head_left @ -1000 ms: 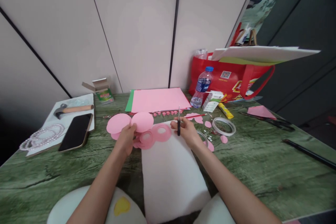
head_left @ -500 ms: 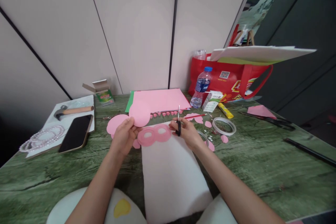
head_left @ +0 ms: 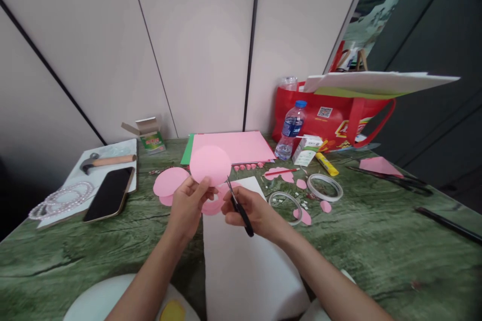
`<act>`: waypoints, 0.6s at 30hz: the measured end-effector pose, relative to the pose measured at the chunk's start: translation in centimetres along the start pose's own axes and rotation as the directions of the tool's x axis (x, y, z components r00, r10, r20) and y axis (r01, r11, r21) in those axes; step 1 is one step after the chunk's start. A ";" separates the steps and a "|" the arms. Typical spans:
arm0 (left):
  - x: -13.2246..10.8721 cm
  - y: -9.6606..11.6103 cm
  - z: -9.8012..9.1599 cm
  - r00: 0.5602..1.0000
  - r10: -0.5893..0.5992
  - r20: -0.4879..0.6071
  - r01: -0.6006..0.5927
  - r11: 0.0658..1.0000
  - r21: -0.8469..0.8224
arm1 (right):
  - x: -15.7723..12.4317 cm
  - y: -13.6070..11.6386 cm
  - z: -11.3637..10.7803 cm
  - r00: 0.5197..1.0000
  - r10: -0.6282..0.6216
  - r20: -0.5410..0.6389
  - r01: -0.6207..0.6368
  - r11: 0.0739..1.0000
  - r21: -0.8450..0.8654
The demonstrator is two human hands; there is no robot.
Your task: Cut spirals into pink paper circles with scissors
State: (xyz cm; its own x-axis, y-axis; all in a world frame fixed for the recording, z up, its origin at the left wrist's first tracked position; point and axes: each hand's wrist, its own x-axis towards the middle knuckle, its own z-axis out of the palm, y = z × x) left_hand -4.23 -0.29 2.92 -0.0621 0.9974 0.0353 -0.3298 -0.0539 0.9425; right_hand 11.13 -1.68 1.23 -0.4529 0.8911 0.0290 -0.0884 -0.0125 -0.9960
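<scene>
The left hand (head_left: pixel 188 205) pinches one flat pink paper disc (head_left: pixel 210 164) by its lower edge, holding it upright above the table (head_left: pixel 376 241). The right hand (head_left: pixel 250 210) is clenched on a pair of black-handled scissors (head_left: pixel 237 206), whose thin metal blades touch the disc's lower right rim.

One more pink disc (head_left: pixel 169 180) lies flat to the left, and pink paper rings (head_left: pixel 214 204) lie partly hidden behind the hands; their number cannot be told. One white foam slab (head_left: pixel 244 261), soft-edged and rectangular, runs from the hands toward the person.

Two tape rolls (head_left: pixel 324 186) lie to the right, both thin hoops, with small pink petal scraps (head_left: pixel 306 216) around them. A flat pink sheet (head_left: pixel 241 145) rests on one green sheet at the wall.

One clear plastic bottle (head_left: pixel 290 130) with a blue cap stands by one glossy red bag (head_left: pixel 331 115), which holds white boards (head_left: pixel 376 81) sticking out sideways. One small white carton (head_left: pixel 307 149) and one yellow glue stick (head_left: pixel 327 163) lie just beside the bottle.

At left, one wooden-handled hammer (head_left: pixel 107 161), one dark phone (head_left: pixel 110 193) and a coiled string of pearly beads (head_left: pixel 62 197) lie near one open cardboard box (head_left: pixel 148 133). The table's cover is green with a woodgrain print.
</scene>
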 end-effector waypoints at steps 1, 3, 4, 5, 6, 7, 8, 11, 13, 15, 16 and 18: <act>-0.1 -0.1 0.1 1.000 0.003 0.004 -0.003 1.000 0.000 | 0.0 0.0 0.0 1.000 -0.005 -0.001 0.005 1.000 0.008; -0.2 -0.2 0.2 1.000 0.012 0.008 -0.012 1.000 -0.009 | 0.0 0.1 -0.1 1.000 -0.012 -0.006 0.012 1.000 0.009; -0.2 -0.2 0.2 1.000 0.017 0.009 -0.017 1.000 -0.015 | 0.1 0.1 -0.1 1.000 -0.014 -0.003 0.014 1.000 0.000; -0.2 -0.3 0.3 1.000 0.024 0.011 -0.024 0.999 -0.023 | 0.1 0.2 -0.1 1.000 -0.014 0.002 0.014 1.000 -0.014; -0.2 -0.3 0.3 0.999 0.033 0.013 -0.033 0.999 -0.034 | 0.1 0.2 -0.1 1.000 -0.015 0.007 0.015 0.999 -0.033; -0.3 -0.3 0.3 0.999 0.044 0.012 -0.043 0.998 -0.048 | 0.0 0.3 -0.1 1.000 -0.015 0.011 0.016 0.999 -0.050; -0.3 -0.3 0.3 0.998 0.055 0.011 -0.054 0.997 -0.061 | 0.0 0.3 -0.1 1.000 -0.015 0.012 0.016 0.998 -0.064; -0.4 -0.3 0.3 0.998 0.056 0.019 -0.056 0.998 -0.033 | -0.1 0.1 0.0 1.000 -0.026 -0.002 0.026 0.997 -0.066; -0.5 -0.3 0.3 0.999 0.037 0.036 -0.039 0.998 0.055 | -0.1 -0.2 0.1 0.999 -0.046 -0.017 0.045 0.998 -0.045; -0.7 -0.3 0.3 0.999 0.021 0.043 -0.028 0.987 0.157 | -0.1 -0.6 0.1 0.998 -0.062 -0.034 0.061 0.998 -0.013; -0.8 -0.3 0.3 0.999 0.018 0.044 -0.027 0.979 0.201 | -0.1 -0.7 0.1 0.997 -0.063 -0.042 0.064 0.998 0.005; -0.9 -0.1 0.4 0.999 0.011 0.045 -0.022 0.966 0.256 | -0.1 -1.0 0.1 0.997 -0.062 -0.047 0.063 0.997 0.036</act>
State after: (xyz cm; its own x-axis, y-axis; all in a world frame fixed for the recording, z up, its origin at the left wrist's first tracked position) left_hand -3.78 -1.20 2.87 -0.0230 0.9979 0.0603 -0.0763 -0.0619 0.9952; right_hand 11.22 -1.82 2.20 -0.4043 0.9105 0.0865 -0.1488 0.0278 -0.9885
